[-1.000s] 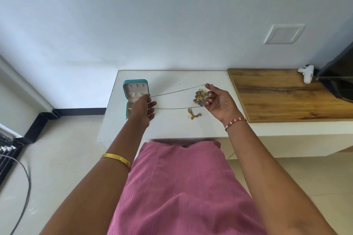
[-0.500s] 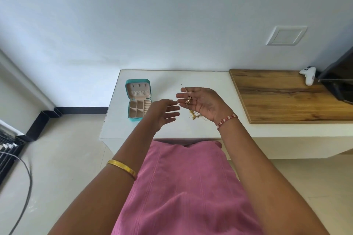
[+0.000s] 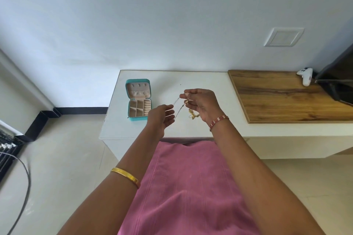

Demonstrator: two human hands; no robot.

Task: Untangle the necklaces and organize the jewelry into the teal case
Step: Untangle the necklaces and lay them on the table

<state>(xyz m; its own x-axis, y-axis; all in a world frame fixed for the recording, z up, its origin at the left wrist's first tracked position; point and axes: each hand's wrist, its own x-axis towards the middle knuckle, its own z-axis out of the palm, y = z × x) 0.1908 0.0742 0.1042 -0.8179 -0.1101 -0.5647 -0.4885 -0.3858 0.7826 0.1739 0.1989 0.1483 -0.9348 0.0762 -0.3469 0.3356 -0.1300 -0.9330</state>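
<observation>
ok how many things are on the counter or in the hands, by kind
jewelry case: 1, the open teal case
chains: 2, a silver chain strung between both hands and a gold chain on the white top
game controller: 1, white
total: 4

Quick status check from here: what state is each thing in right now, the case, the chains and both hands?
teal case: open, lid back, compartments look empty
silver chain: off the table, strung between both hands
gold chain: bunched below the right hand
left hand: pinches the silver chain
right hand: holds the chain's pendant end
</observation>
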